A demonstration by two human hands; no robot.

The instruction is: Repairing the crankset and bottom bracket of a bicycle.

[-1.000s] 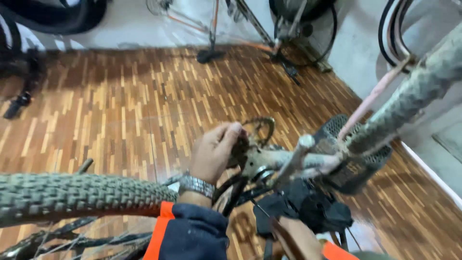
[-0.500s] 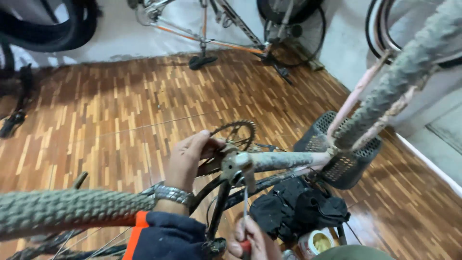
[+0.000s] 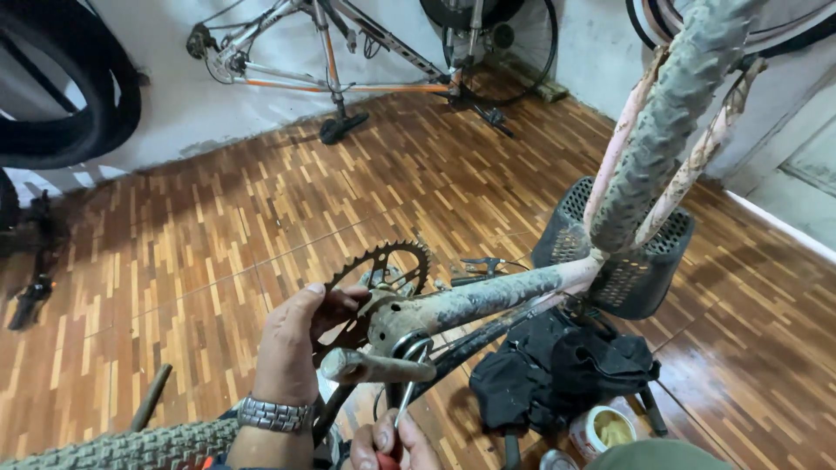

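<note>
A muddy bicycle frame (image 3: 488, 300) lies upside down in front of me. My left hand (image 3: 300, 348), with a metal watch on the wrist, grips the black chainring (image 3: 383, 270) beside the bottom bracket (image 3: 396, 320). A dirty crank arm (image 3: 374, 367) sticks out below the bracket. My right hand (image 3: 392, 446) shows at the bottom edge, closed on a red-handled tool (image 3: 402, 409). The tool's thin metal shaft points up at the underside of the bracket. A muddy knobbly tyre (image 3: 670, 113) rises at the upper right.
A black mesh basket (image 3: 627, 252) and a black cloth heap (image 3: 557, 365) lie right of the frame, with a small tub of yellowish paste (image 3: 605, 431) nearby. Another bicycle (image 3: 348, 61) stands at the far wall, black tyres (image 3: 78, 96) at the left. The floor is wood parquet.
My view has tilted and shows more of the floor. My left hand stays on the chainring. My right hand has come in from below with the red-handled tool, up to the bottom bracket.
</note>
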